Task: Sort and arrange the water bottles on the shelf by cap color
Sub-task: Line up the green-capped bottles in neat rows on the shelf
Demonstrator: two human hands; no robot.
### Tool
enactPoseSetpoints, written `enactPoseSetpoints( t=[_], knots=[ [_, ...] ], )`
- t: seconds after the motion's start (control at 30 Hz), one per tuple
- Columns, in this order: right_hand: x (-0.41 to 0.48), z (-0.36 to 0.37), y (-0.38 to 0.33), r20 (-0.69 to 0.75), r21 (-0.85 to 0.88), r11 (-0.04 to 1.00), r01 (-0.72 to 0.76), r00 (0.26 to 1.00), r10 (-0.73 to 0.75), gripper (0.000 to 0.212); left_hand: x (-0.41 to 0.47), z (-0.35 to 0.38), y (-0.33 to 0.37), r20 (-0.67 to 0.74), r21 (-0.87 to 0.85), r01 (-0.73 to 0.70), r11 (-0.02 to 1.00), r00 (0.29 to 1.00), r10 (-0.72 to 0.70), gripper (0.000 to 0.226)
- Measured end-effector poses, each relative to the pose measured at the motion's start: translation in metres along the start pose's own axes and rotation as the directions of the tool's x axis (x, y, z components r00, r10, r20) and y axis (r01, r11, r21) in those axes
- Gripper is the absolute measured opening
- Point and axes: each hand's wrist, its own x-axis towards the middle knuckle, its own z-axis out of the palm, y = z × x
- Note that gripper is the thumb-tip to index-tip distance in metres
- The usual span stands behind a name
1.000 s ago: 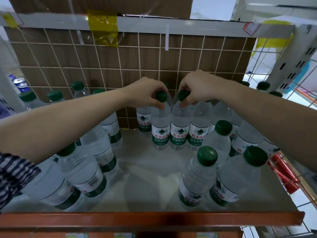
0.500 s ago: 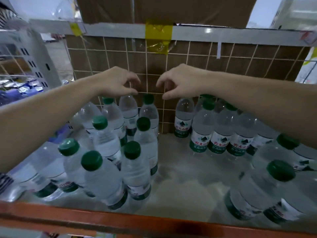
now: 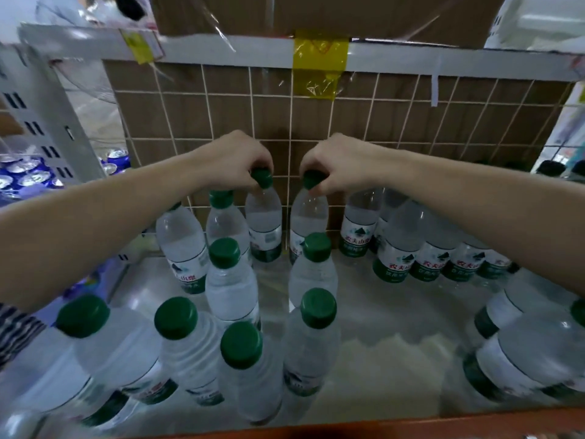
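Bottles stand on the shelf (image 3: pixel 380 359) in three groups. A left cluster (image 3: pixel 231 280) runs from the near edge to the grid (image 3: pixel 395 115) at the far side. At its far end two bottles stand side by side against the grid. The left hand (image 3: pixel 234 160) grips the cap of the left bottle (image 3: pixel 264 223), and the right hand (image 3: pixel 338 163) grips the cap of the right bottle (image 3: pixel 308 217). To their right a back row (image 3: pixel 437 245) lines the grid. The corner bottles (image 3: pixel 531 359) stand near right, well apart from the cluster, with bare shelf between. A box (image 3: pixel 316 11) sits above the grid. Cans (image 3: pixel 25 175) lie far left, beyond the shelf.
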Motion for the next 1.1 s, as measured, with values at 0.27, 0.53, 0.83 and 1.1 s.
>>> enactPoseSetpoints(
  t=[0.27, 0.53, 0.83, 1.1],
  knots=[
    [0.008, -0.003, 0.029, 0.005, -0.082, 0.994, -0.073, 0.997, 0.074, 0.033, 0.025, 0.010, 0.024, -0.048, -0.089, 0.004, 0.996, 0.999, -0.009, 0.042],
    [0.008, 0.002, 0.047, 0.008, -0.107, 0.993, -0.044, 0.999, 0.045, 0.037, 0.043, 0.020, 0.026, -0.063, -0.168, 0.024, 0.985, 0.997, -0.035, 0.034],
    [0.011, 0.005, 0.056, 0.002, -0.068, 0.997, -0.037, 0.999, 0.037, 0.041, 0.050, 0.026, 0.023, -0.069, -0.118, 0.129, 0.985, 0.988, -0.138, 0.040],
    [0.001, 0.006, 0.045, 0.001, -0.058, 0.992, -0.109, 0.994, 0.109, 0.045, 0.037, 0.016, 0.027, 0.012, -0.121, 0.157, 0.980, 0.988, -0.157, 0.047]
  ],
)
